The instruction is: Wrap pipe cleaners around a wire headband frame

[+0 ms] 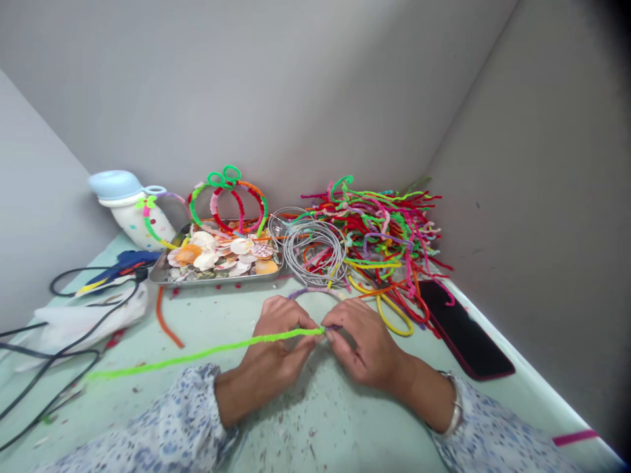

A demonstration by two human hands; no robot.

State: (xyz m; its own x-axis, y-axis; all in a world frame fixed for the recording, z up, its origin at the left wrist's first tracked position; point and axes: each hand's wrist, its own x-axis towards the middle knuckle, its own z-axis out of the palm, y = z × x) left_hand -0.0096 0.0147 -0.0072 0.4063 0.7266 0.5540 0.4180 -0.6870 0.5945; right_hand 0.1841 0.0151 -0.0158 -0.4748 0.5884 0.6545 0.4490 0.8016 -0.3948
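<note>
My left hand (276, 348) and my right hand (365, 341) meet at the middle of the table, both closed in a pinch. Between them they hold a grey headband (315, 291) wrapped in lilac, which arches away behind my fingers. A long lime green pipe cleaner (197, 355) runs from the pinch point out to the left, across the table. Its right end sits under my fingertips on the headband.
A metal tray (162, 274) of seashells stands behind, with decorated headbands (231, 197) leaning over it. Bare grey headbands (313, 253) and a heap of coloured pipe cleaners (384, 230) lie at the back right. A phone (468, 335), a glue gun (123, 264), cables and a white jug (131, 207) are around.
</note>
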